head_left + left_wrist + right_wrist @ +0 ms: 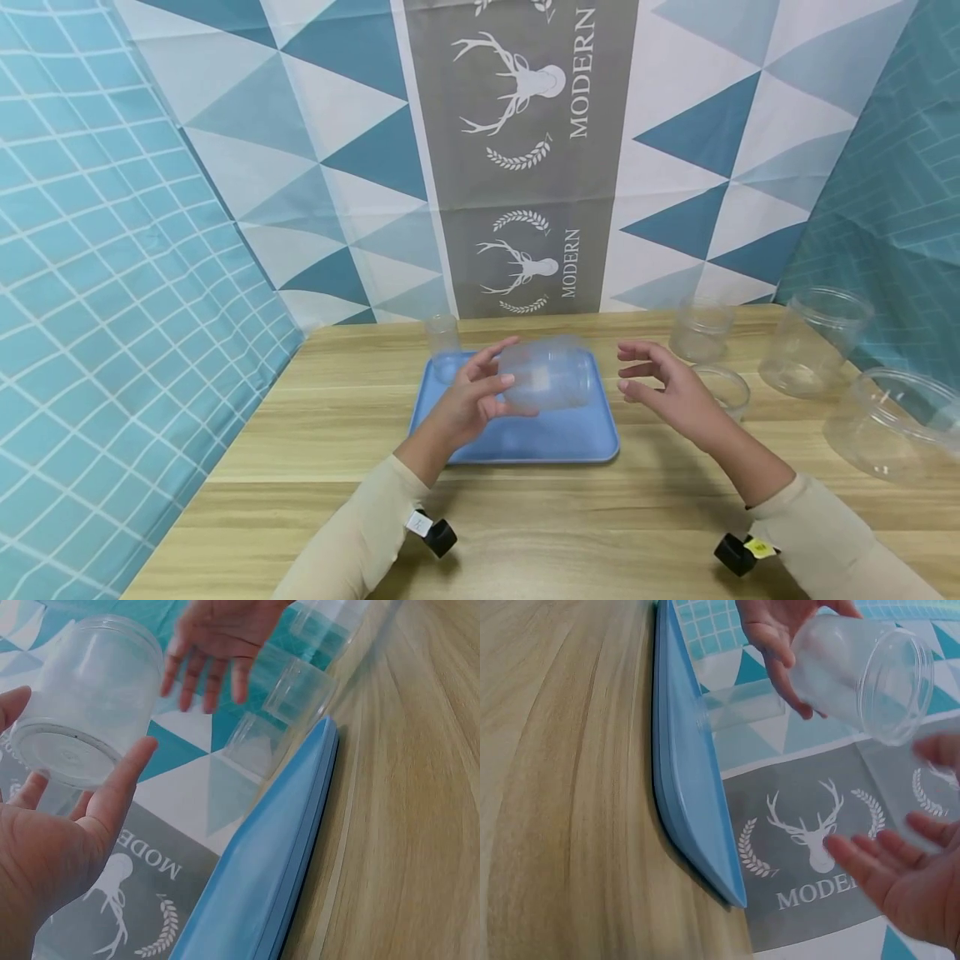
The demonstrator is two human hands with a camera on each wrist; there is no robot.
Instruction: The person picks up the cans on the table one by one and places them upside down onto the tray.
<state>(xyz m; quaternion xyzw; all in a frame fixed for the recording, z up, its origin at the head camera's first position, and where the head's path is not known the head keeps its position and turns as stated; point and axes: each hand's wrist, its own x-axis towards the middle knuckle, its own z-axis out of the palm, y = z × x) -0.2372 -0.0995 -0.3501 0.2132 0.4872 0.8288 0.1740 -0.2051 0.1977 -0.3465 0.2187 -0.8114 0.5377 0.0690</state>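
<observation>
My left hand (467,400) grips a clear plastic jar (551,375) by its base end, fingers spread around it. The jar lies on its side in the air over the blue tray (525,450), and its open rim (894,686) faces right. A short gap separates that rim from my right hand (678,396), which holds nothing; its fingers are relaxed and point toward the jar. On the tray's back left part stands a narrow, tall clear container (746,705).
Several more clear containers stand on the wooden table to the right: a tall jar (813,346), a wide one (892,425), a smaller one (701,329) at the back and a low one (726,385) partly behind my right hand. Patterned cloth (525,167) hangs behind the table.
</observation>
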